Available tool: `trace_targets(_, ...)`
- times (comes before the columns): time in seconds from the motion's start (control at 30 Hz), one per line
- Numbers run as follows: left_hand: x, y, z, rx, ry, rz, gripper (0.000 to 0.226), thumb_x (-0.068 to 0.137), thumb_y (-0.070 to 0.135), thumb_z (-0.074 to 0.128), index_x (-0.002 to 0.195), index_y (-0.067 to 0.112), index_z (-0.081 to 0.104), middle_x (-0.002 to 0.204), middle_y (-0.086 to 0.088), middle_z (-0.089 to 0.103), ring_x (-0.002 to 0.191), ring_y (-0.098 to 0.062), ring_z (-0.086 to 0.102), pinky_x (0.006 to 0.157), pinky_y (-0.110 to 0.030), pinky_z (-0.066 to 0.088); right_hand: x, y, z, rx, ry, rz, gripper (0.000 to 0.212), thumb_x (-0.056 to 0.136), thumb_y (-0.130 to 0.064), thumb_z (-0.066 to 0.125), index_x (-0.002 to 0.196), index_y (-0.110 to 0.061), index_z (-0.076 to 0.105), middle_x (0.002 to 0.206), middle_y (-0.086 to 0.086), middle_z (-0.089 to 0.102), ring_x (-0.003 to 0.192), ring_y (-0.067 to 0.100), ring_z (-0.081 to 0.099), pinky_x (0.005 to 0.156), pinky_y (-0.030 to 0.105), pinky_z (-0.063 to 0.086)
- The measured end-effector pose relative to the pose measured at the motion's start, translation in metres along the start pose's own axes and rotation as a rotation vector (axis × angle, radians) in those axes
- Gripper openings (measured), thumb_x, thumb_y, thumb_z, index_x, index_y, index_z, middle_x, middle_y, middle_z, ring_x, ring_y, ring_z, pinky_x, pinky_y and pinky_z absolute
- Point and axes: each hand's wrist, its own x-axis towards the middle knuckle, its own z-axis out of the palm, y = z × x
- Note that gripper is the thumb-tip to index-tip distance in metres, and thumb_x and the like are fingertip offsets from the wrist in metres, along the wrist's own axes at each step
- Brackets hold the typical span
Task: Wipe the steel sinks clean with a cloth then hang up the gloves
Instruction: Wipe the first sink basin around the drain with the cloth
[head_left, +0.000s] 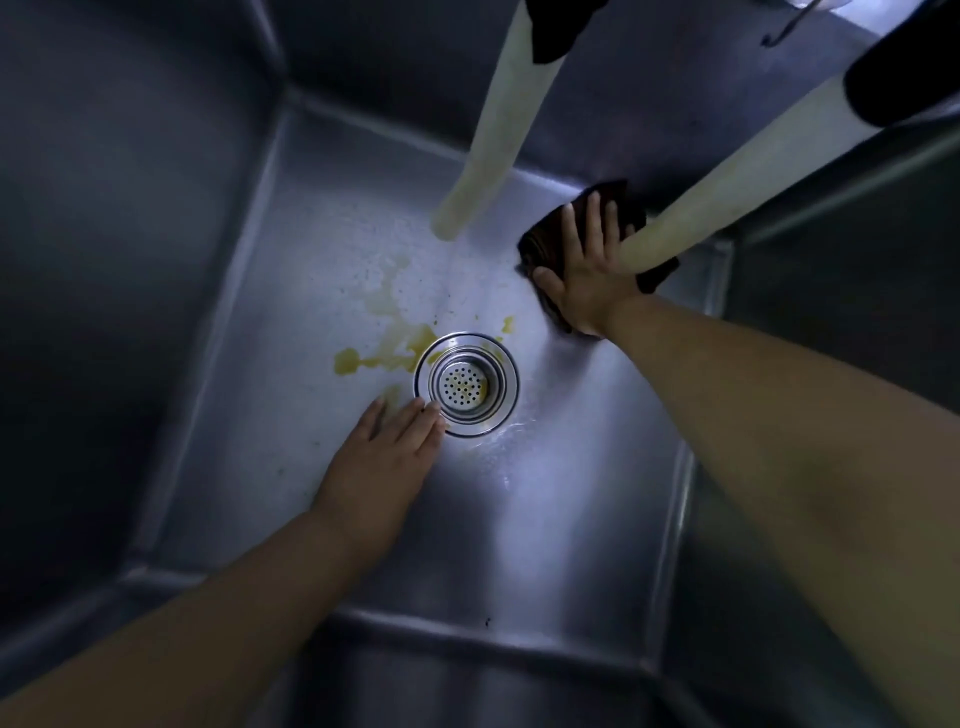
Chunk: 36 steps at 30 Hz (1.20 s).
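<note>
Your right hand (587, 270) presses dark brown cloth (550, 234) flat, fingers spread, into far corner of steel sink (571, 519). Your left hand (384, 457) rests released beside round steel drain strainer (466, 383); yellow stains (384, 353) alongside.

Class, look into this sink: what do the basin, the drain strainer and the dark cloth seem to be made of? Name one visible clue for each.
Basin: apparently brushed stainless steel, grey with soft streaky reflections.
Drain strainer: polished metal, likely steel; bright mirror-like rings and punched holes.
Dark cloth: soft woven fabric, matte brown, bunching under the right hand; exact fibre unclear.
</note>
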Motion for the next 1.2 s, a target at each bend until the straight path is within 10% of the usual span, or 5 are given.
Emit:
trace_targets(0.33,-0.008,0.013,-0.017,0.105,-0.042,-0.046,0.078,0.092,0.020,0.047,0.150,0.006,-0.002,0.159,-0.011,-0.004,0.146,-0.029,-0.004,0.117,-0.048,-0.003,-0.082,-0.025,0.025,0.003,0.045,-0.101,0.076,0.095,-0.054,0.026,0.151,-0.013,-0.005,0.157,0.020,-0.011,0.143,0.037,-0.014,0.114,0.050,-0.009)
trace_targets(0.7,-0.029,-0.005,-0.019,0.074,-0.060,-0.232,0.105,0.080,0.053,0.060,0.150,0.010,-0.005,0.158,-0.012,-0.007,0.146,-0.028,0.000,0.116,-0.047,0.002,-0.263,-0.087,0.079,-0.017,-0.082,-0.349,0.079,0.084,-0.061,0.033,0.139,-0.005,0.044,0.142,0.025,0.042,0.136,0.043,0.029,0.109,0.055,0.011)
trace_targets(0.93,-0.047,-0.078,-0.012,0.025,-0.122,-0.341,0.122,0.067,0.063,0.068,0.149,0.010,-0.004,0.158,-0.012,-0.005,0.145,-0.029,0.004,0.116,-0.044,0.010,-0.206,-0.097,0.066,0.181,0.095,0.128,0.079,0.088,-0.047,0.046,0.146,0.001,0.023,0.152,0.022,0.024,0.142,0.040,0.016,0.114,0.051,0.003)
trace_targets(1.2,-0.048,-0.086,-0.010,0.168,-0.250,-0.304,0.117,0.076,0.041,0.072,0.147,-0.003,-0.009,0.155,-0.026,-0.011,0.145,-0.039,-0.001,0.118,-0.043,0.003,-0.090,-0.077,0.034,0.092,0.173,0.140,0.082,0.095,-0.051,0.040,0.149,0.001,0.007,0.156,0.023,0.007,0.145,0.035,0.002,0.115,0.046,-0.002)
